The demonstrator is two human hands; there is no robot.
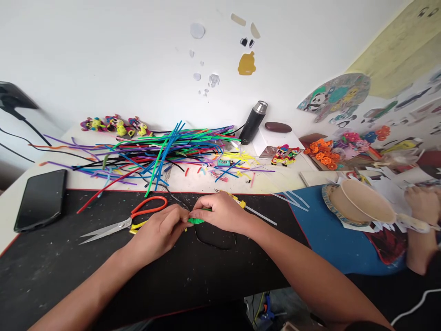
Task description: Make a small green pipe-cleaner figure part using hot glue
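Over the dark mat [144, 280], a small bright green piece of fuzzy pipe cleaner [195, 220] sits between my two hands. My left hand [160, 230] pinches its left end with thumb and fingers. From the right, my right hand [222, 211] is closed on it, thumb and forefinger together; part of the piece is hidden by the fingers. Scissors [120, 225] with one orange-red handle lie beside my left hand, blades pointing left. Behind my right hand is a partly covered yellow tool [237, 201], with a clear stick [262, 215] close by. A thin black cord [213, 247] loops below the hands.
A pile of coloured pipe cleaners [168, 151] spreads along the wall. A phone [41, 200] lies left; a black flask [254, 122] leans beside a white box [274, 142]. Small fuzzy figures [115, 125] sit behind. At right, a co-worker's hand [422, 204] is near a round fan-like object [367, 201].
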